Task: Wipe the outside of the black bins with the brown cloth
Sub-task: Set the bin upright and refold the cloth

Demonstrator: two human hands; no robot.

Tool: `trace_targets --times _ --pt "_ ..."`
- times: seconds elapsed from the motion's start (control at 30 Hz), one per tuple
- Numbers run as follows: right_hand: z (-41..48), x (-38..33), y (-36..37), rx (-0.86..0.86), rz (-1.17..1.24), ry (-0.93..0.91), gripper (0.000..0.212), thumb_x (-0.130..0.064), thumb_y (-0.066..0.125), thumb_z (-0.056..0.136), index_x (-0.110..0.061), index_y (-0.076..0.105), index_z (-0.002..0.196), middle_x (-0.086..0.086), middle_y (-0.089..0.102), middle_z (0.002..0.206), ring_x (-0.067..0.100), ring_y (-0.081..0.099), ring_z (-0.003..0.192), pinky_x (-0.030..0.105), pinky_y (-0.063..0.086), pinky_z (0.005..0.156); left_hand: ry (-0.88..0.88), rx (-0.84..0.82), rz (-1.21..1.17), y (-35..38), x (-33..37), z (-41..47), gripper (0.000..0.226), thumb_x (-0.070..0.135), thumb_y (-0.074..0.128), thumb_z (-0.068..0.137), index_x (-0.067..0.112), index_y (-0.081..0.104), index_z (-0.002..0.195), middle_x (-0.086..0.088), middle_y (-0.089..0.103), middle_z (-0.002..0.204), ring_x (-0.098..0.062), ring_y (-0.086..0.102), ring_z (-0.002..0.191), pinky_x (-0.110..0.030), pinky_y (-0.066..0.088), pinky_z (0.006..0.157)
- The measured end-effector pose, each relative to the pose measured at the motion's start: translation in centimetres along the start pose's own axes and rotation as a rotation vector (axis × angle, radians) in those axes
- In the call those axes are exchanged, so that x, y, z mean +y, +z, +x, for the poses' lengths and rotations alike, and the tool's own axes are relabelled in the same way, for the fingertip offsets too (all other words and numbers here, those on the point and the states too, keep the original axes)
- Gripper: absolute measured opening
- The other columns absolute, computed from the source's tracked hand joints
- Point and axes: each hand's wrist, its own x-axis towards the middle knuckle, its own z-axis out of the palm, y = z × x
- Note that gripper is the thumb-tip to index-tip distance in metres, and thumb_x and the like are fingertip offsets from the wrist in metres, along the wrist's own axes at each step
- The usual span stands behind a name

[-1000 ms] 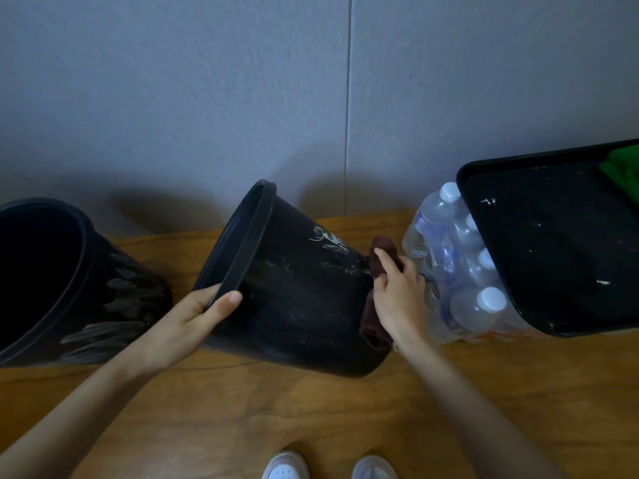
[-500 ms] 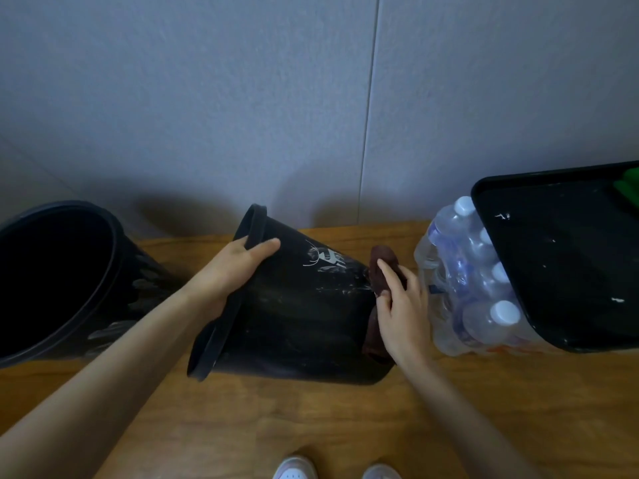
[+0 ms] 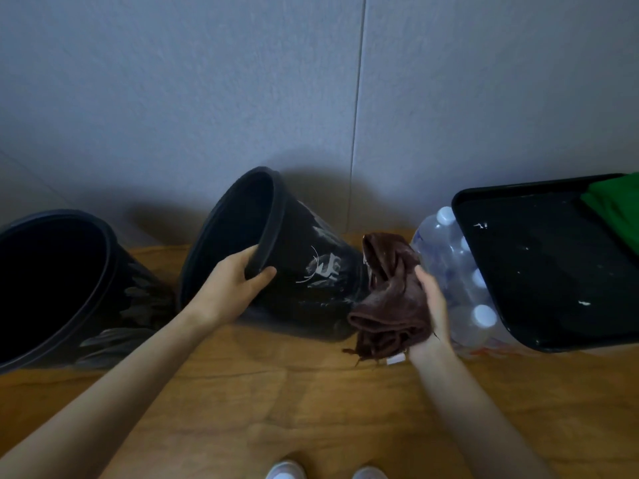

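Observation:
A round black bin (image 3: 311, 271) with white scuffs lies tilted on the wooden floor, its mouth facing up and left. My left hand (image 3: 231, 288) grips its rim, thumb on the outside wall. My right hand (image 3: 432, 305) holds the bunched brown cloth (image 3: 390, 295) against the bin's base end at the right. A second round black bin (image 3: 90, 305) stands at the far left, tilted, mouth open toward me. A third black bin (image 3: 553, 271), rectangular and paint-flecked, leans at the right.
A shrink-wrapped pack of water bottles (image 3: 460, 271) sits between the cloth and the rectangular bin. Something green (image 3: 619, 209) shows at that bin's top right. A grey wall (image 3: 311, 81) runs close behind everything. My white shoes (image 3: 325, 471) show at the bottom edge.
The middle bin has been turned so its mouth faces up and left, and my left hand has shifted its grip on the rim. The cloth has come away from the base and hangs bunched in my right hand.

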Motion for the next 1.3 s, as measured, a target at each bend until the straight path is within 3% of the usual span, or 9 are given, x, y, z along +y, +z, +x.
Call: trace_targets --times 0.07,0.17,0.27,0.53,0.73,0.83,0.97,1.13,1.3 --pt "-0.8 -0.5 0.6 -0.065 -0.012 0.018 0.023 -0.024 0.048 0.092 -0.009 0.065 0.096 0.008 0.072 0.079 0.021 0.07 0.067 0.033 0.059 0.064 0.095 -0.016 0.199 0.3 -0.1 0.1 0.033 0.014 0.055 0.091 0.02 0.055 0.124 0.01 0.063 0.103 -0.004 0.06 0.091 -0.015 0.049 0.078" --pt "-1.7 -1.1 1.1 -0.084 -0.022 -0.01 0.02 -0.018 0.046 0.091 -0.008 0.063 0.093 0.007 0.071 0.073 0.02 0.069 0.061 0.029 0.057 0.054 0.161 -0.077 0.565 1.1 -0.4 0.2 0.029 0.027 0.051 0.092 0.03 0.053 0.122 0.003 0.068 0.103 -0.019 0.066 0.093 -0.037 0.054 0.077" --pt "-2.4 -1.6 1.7 -0.116 0.009 -0.011 0.023 -0.019 0.045 0.09 -0.006 0.063 0.092 0.009 0.07 0.074 0.022 0.069 0.061 0.029 0.057 0.054 0.186 -0.163 0.825 1.9 -1.2 -0.3 0.033 0.036 0.042 0.094 0.037 0.044 0.128 0.003 0.067 0.107 -0.021 0.066 0.096 -0.036 0.053 0.077" --pt "-3.1 -2.0 3.7 -0.179 -0.032 0.051 0.038 -0.022 0.047 0.082 -0.006 0.076 0.064 0.01 0.071 0.072 0.022 0.07 0.061 0.029 0.057 0.055 0.224 -0.278 0.918 3.8 -4.4 -2.0 0.035 0.025 0.04 0.096 0.033 0.041 0.129 0.004 0.064 0.115 -0.02 0.064 0.1 -0.035 0.052 0.078" --pt "-3.1 -1.5 4.6 -0.166 -0.062 0.055 0.035 -0.021 0.043 0.091 -0.006 0.071 0.076 0.008 0.07 0.067 0.02 0.068 0.056 0.027 0.056 0.052 0.175 -0.39 0.912 4.2 -3.6 -1.9 0.042 0.044 0.045 0.092 0.028 0.041 0.131 0.002 0.062 0.118 -0.021 0.062 0.103 -0.036 0.052 0.082" --pt "-3.1 -1.5 4.8 -0.167 -0.11 0.052 0.024 -0.021 0.044 0.091 -0.006 0.063 0.09 0.006 0.071 0.068 0.02 0.069 0.059 0.027 0.055 0.055 0.095 -0.309 0.474 2.8 -0.6 -1.6 0.058 0.058 0.052 0.081 0.024 0.049 0.128 0.003 0.063 0.118 -0.015 0.062 0.105 -0.036 0.051 0.09" --pt "-3.2 -1.1 5.5 -0.157 -0.179 0.05 0.027 -0.023 0.049 0.089 -0.005 0.063 0.103 0.011 0.071 0.084 0.025 0.066 0.078 0.035 0.05 0.069 0.007 -0.04 -0.408 1.6 4.7 -0.6 0.02 0.027 0.051 0.093 0.01 0.061 0.093 0.0 0.065 0.087 -0.011 0.063 0.083 -0.033 0.053 0.08" --pt "-3.6 -1.1 6.9 -0.138 -0.368 0.017 0.03 -0.028 0.05 0.09 -0.007 0.064 0.108 0.012 0.072 0.092 0.025 0.068 0.083 0.034 0.052 0.071 -0.022 -0.031 -0.586 2.0 6.8 -0.1 0.018 0.011 0.059 0.088 0.013 0.049 0.073 -0.007 0.057 0.076 -0.012 0.06 0.075 -0.028 0.057 0.074" --pt "-3.2 -1.2 6.9 -0.132 -0.848 -0.397 0.031 -0.036 0.052 0.092 -0.03 0.047 0.122 -0.011 0.058 0.115 0.011 0.054 0.115 0.034 0.044 0.099 0.032 0.043 -0.767 1.5 7.9 0.1 0.018 0.008 0.057 0.089 0.013 0.054 0.072 0.002 0.06 0.064 -0.003 0.058 0.058 -0.015 0.051 0.057"
